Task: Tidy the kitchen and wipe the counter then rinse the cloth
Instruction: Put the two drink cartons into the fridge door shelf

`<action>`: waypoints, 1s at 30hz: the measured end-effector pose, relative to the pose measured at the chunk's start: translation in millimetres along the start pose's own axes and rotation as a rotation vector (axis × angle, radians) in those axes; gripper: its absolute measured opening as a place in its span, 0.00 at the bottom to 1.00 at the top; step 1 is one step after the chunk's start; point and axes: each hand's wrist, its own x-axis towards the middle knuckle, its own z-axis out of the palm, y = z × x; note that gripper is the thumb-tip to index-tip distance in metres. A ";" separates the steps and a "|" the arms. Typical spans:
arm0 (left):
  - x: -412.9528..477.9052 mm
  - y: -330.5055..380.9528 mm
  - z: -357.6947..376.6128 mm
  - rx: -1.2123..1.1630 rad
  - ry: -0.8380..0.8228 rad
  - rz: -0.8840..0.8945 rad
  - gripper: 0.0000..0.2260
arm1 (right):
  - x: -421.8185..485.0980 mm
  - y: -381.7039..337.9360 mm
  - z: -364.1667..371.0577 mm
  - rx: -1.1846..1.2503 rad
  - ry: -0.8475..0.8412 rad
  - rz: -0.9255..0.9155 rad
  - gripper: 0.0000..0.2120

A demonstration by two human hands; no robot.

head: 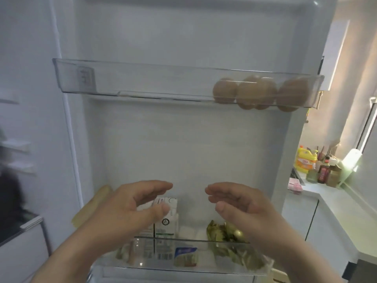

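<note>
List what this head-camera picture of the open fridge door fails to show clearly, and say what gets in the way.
- Milk carton, head view: left part hidden behind the left hand.
- Green-wrapped items: partly covered by the right hand; contents unreadable.
- Eggs: exact count blurred through the shelf wall.
- Left edge: dark blurred shapes, unidentifiable.

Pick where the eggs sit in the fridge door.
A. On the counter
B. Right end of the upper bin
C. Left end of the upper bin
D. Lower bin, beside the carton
B: the eggs are bunched at the right end of the upper bin, while the carton stands in the lower bin below both open hands.
</note>
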 end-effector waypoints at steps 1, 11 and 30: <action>-1.6 5.1 9.0 -0.005 0.009 -0.003 0.30 | -5.0 0.9 -8.2 0.007 -0.001 -0.003 0.14; -13.0 40.5 96.4 0.105 0.082 -0.002 0.21 | -25.7 35.3 -99.1 -0.023 0.225 -0.168 0.18; -48.5 39.4 186.4 0.373 0.177 0.003 0.18 | -26.2 87.2 -123.5 -0.035 0.028 -0.140 0.34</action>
